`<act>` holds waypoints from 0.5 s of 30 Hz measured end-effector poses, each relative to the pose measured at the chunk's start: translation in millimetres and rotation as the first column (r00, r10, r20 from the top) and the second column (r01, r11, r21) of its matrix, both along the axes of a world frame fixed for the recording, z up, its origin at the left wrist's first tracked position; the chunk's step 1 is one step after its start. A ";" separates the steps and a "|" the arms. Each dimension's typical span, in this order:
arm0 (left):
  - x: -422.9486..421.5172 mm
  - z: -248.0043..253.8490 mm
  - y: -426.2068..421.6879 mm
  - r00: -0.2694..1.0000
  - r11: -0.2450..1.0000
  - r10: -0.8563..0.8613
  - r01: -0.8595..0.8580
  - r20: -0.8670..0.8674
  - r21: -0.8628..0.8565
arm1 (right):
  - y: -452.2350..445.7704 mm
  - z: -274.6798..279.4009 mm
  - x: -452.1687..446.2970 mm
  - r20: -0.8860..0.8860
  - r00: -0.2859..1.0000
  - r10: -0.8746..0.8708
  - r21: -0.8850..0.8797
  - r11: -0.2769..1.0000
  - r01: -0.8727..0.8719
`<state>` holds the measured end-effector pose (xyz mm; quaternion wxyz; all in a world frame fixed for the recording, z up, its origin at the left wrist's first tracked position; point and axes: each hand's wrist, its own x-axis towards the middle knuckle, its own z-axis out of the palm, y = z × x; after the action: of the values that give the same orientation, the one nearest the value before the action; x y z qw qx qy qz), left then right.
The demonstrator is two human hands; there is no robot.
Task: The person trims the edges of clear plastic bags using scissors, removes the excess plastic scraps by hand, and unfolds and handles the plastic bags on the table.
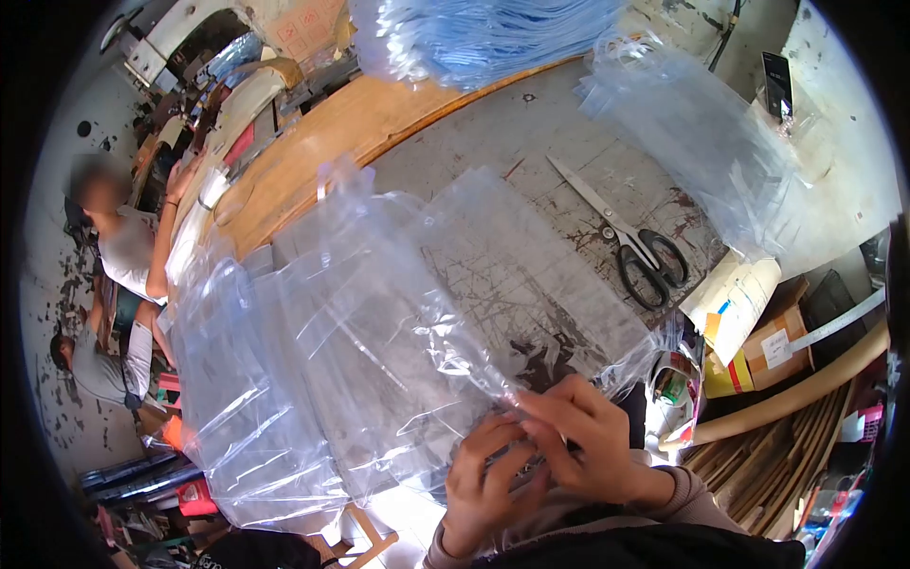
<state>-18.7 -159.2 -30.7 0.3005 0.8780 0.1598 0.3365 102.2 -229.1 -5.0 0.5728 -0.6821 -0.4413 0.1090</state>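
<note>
Film (379, 322) of thin, transparent plastic is pinched in right hand (599, 446); left hand (485, 479) curls close by, grip unclear. Black-handled metal scissors (618, 228) lie on scratched grey worktop (488, 137).

right hand (592, 446): pinching clear plastic (370, 322) | left hand (493, 479): alongside | scissors (609, 232): tabletop (464, 142)

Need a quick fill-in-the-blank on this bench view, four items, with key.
1. The handles of the scissors are coloured ____.
2. The large bundle at the picture's top edge is coloured ____.
3. The left hand and right hand are together at a clear ____ sheet.
4. Viewed left to right, the phone is on the picture's ____ side.

Missing words: black; blue; plastic; right.
</note>
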 end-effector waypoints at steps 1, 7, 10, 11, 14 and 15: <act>-6.6 4.0 -0.1 1.000 1.000 -0.011 0.011 0.000 0.010 | -1.4 -0.5 -2.4 0.055 0.998 0.017 0.053 0.998 -0.020; -60.6 -21.9 22.7 0.768 0.966 0.068 0.109 0.636 -0.234 | -10.6 17.1 -14.4 0.517 0.850 0.101 0.233 0.939 -0.254; -86.5 13.0 54.3 0.520 0.790 0.157 0.444 0.839 -0.423 | -6.3 26.4 -17.4 0.696 0.715 0.072 0.310 0.867 -0.390; -92.4 28.2 57.8 0.433 0.702 0.214 0.555 0.875 -0.446 | -8.5 34.5 -16.3 0.741 0.663 0.102 0.287 0.845 -0.452; -100.8 59.6 62.5 0.319 0.592 0.284 0.684 0.904 -0.427 | -4.5 39.9 -20.8 0.780 0.566 0.266 0.249 0.698 -0.671; -101.1 64.1 61.8 0.322 0.593 0.295 0.677 0.900 -0.436 | -0.6 42.5 -19.1 0.839 0.522 0.151 0.263 0.728 -0.633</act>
<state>-119.8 -97.3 33.4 0.7215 0.3087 -0.0366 0.6187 83.2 -229.6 37.5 0.4512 -0.3429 -0.8017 -0.1898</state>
